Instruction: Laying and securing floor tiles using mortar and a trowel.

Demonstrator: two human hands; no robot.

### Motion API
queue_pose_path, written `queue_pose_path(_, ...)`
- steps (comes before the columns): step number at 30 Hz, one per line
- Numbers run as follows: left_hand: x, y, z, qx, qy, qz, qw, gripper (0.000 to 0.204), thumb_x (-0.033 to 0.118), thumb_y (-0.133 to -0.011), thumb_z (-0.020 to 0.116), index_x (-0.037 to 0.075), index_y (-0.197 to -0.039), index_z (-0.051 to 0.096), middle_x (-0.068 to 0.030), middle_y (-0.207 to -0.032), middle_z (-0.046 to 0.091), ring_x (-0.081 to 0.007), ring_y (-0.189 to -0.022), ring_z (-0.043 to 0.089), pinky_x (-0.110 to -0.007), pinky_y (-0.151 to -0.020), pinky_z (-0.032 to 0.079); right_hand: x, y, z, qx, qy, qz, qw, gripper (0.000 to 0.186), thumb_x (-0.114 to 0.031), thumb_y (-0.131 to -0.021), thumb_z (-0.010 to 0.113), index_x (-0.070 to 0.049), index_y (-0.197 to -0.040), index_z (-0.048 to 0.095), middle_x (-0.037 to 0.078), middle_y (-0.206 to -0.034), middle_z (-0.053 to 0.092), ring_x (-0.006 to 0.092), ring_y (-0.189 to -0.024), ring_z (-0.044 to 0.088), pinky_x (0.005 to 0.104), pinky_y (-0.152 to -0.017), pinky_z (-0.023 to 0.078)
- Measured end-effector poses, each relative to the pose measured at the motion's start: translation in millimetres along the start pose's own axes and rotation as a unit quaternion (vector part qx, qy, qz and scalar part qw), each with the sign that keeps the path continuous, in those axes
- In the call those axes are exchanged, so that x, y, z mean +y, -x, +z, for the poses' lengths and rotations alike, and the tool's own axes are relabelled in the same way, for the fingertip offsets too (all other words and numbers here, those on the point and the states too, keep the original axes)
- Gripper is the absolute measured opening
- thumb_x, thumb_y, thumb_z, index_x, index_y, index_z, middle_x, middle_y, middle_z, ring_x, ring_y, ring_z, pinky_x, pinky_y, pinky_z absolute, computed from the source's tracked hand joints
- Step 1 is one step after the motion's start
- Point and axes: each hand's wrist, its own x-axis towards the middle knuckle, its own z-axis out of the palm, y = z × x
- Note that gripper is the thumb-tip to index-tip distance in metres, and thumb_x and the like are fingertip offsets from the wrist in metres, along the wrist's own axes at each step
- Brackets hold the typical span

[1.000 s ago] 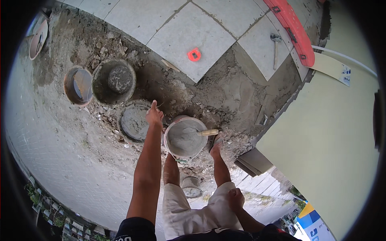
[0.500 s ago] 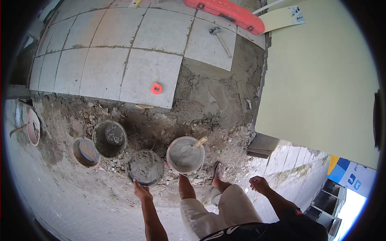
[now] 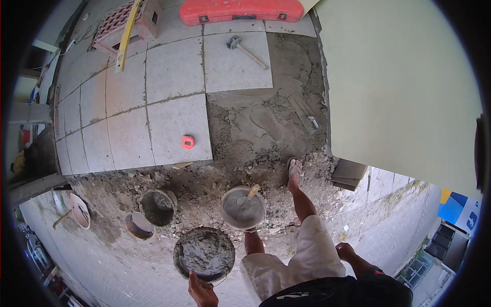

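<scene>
A black bucket of wet grey mortar (image 3: 203, 251) hangs at the bottom centre, with my left hand (image 3: 200, 289) closed on it at the near side. My right hand (image 3: 346, 252) is curled beside my shorts at the right, with nothing visible in it. A pale bucket of grey mix (image 3: 236, 210) with a wooden-handled trowel (image 3: 252, 192) in it stands by my leg. Another dark bucket (image 3: 157, 210) and a round container (image 3: 138, 225) sit to the left. My sandalled foot (image 3: 294, 169) is at the edge of a bed of wet mortar (image 3: 255, 123).
Pale tiles (image 3: 174, 66) hold a red tape measure (image 3: 188, 141), a mallet (image 3: 248, 53), a red case (image 3: 240, 11), a crate (image 3: 115, 25) and a yellow level (image 3: 124, 48). A wall (image 3: 399, 92) bounds the right. A pan (image 3: 80, 209) lies left. Stacked boards (image 3: 348, 176) lean near the wall.
My left hand has taken hold of the mortar bucket and moved it down toward me. My right foot has stepped forward to the mortar's edge. The view has swung toward the tiles.
</scene>
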Motion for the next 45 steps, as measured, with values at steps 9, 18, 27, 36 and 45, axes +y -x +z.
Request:
queue_pose_path(9,149.9,44.6,173.3,-0.025,-0.121,-0.053,0.991,0.032,0.038,-0.102,0.056,0.007,-0.107,0.05,0.0001,-0.076,0.048,-0.0147,-0.064,0.047,-0.032,-0.059,0.04,-66.2,-113.3,-147.8,-0.045,-0.417,0.052,0.906,0.03,-0.033,-0.1,0.06,-0.005,-0.109,0.064,0.01,-0.079,0.069,0.0177,-0.061,0.065,0.032,-0.055,0.054)
queue_pose_path(18,157.4,-60.9,400.8,-0.102,0.158,-0.16,0.969,0.036,0.038,-0.099,0.065,0.021,-0.077,0.043,0.0083,-0.057,0.027,-0.0072,-0.045,0.026,-0.029,-0.053,0.03,-77.8,-185.5,-215.4,0.07,-0.397,-0.061,0.913,0.033,-0.03,-0.095,0.067,-0.001,-0.112,0.067,0.01,-0.081,0.071,0.0165,-0.068,0.069,0.0314,-0.059,0.056)
queue_pose_path(27,122.0,-153.9,588.1,-0.107,0.162,-0.155,0.969,0.04,0.043,-0.096,0.07,0.02,-0.075,0.043,0.0078,-0.061,0.026,-0.0079,-0.052,0.027,-0.031,-0.056,0.03,-112.8,-271.4,-203.2,0.01,-0.37,-0.089,0.925,0.028,-0.026,-0.095,0.069,-0.002,-0.108,0.067,0.008,-0.083,0.072,0.0138,-0.069,0.068,0.0303,-0.058,0.055)
queue_pose_path(36,86.2,-173.5,593.8,-0.085,0.089,-0.091,0.988,0.04,0.045,-0.101,0.062,0.019,-0.076,0.046,0.0073,-0.064,0.032,-0.0063,-0.056,0.032,-0.027,-0.056,0.034,-264.4,-496.6,-256.7,0.325,-0.086,-0.217,0.917,0.05,-0.034,-0.092,0.07,-0.004,-0.129,0.056,0.021,-0.122,0.059,0.0388,-0.113,0.059,0.0493,-0.096,0.048)
queue_pose_path(45,9.7,-239.4,551.5,0.028,-0.071,0.121,0.99,0.039,0.035,-0.108,0.053,0.008,-0.079,0.054,0.001,-0.064,0.045,-0.0097,-0.06,0.044,-0.032,-0.056,0.042,-335.1,-581.9,-300.8,0.236,0.024,-0.133,0.962,0.029,-0.028,-0.092,0.065,-0.009,-0.113,0.059,0.022,-0.109,0.068,0.0445,-0.104,0.065,0.0548,-0.09,0.051)
